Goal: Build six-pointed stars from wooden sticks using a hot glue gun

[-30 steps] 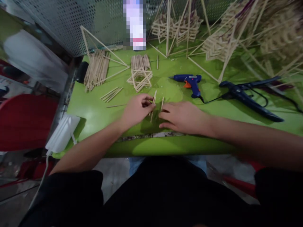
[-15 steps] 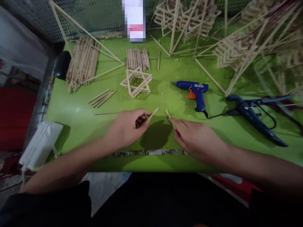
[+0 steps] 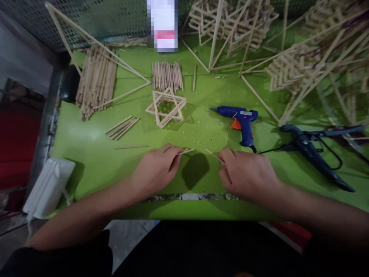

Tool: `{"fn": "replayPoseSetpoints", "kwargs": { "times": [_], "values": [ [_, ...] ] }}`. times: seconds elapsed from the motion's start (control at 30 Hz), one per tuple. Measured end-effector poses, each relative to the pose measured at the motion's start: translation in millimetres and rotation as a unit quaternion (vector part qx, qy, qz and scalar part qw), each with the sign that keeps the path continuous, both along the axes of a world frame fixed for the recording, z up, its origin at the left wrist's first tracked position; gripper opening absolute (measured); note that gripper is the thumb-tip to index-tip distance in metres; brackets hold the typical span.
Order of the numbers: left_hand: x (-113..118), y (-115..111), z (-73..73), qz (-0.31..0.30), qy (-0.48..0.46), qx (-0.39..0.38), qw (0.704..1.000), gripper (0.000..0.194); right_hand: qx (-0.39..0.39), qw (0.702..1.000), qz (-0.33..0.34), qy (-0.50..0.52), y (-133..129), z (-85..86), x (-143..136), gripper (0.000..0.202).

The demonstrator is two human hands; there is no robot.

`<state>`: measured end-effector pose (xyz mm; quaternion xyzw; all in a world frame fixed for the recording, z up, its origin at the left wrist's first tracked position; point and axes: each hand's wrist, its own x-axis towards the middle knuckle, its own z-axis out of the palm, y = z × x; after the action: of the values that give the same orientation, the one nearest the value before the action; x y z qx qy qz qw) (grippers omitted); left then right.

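My left hand (image 3: pixel 158 166) is closed on thin wooden sticks (image 3: pixel 188 151), whose pale tips poke out to the right. Closed as well, my right hand (image 3: pixel 245 167) pinches another thin wooden stick (image 3: pixel 212 155) that points up and left. A small gap separates the stick ends, and most of their length is hidden in my fingers. Beyond my hands lies a star-shaped stick frame (image 3: pixel 157 111), touching a row of short sticks (image 3: pixel 167 75). A blue glue gun (image 3: pixel 246 123) with an orange trigger lies on its side past my right hand, its red light showing.
Loose sticks (image 3: pixel 123 127) and a single thin stick (image 3: pixel 131 147) lie at left, before a big stick bundle (image 3: pixel 96 80). A white power adapter (image 3: pixel 50 186) sits at the left edge. Dark-handled cutters (image 3: pixel 317 157) lie right; stacked stick frames (image 3: pixel 294 67) stand behind.
Both hands appear slightly lower in view, as does the whole table. The sticks in them have tilted from steep to flatter angles, and my left fingers have closed more.
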<state>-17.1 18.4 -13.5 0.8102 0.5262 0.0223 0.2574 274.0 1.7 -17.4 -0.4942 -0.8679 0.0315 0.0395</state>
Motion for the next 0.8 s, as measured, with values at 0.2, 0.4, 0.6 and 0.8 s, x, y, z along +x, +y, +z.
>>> {"fn": "replayPoseSetpoints", "kwargs": {
  "times": [0.2, 0.4, 0.6, 0.8],
  "values": [
    [-0.3, -5.1, -4.9, -0.030, -0.004, 0.061, 0.998, 0.031, 0.029, 0.996, 0.049, 0.064, 5.8, -13.3, -0.7, 0.036],
    [1.7, -7.8, -2.4, -0.055, 0.030, 0.088, 0.994, 0.032, 0.022, 0.997, 0.037, 0.070, 12.0, -24.1, -11.7, 0.037],
    [6.3, -9.1, 2.0, -0.062, 0.079, 0.086, 0.991, 0.030, -0.004, 0.999, -0.022, 0.026, 10.2, -21.8, -25.7, 0.040],
    [13.1, -10.2, 7.6, -0.071, 0.116, 0.064, 0.989, 0.033, -0.043, 0.998, -0.052, 0.004, 7.9, -20.0, -36.7, 0.042]
  ]
}}
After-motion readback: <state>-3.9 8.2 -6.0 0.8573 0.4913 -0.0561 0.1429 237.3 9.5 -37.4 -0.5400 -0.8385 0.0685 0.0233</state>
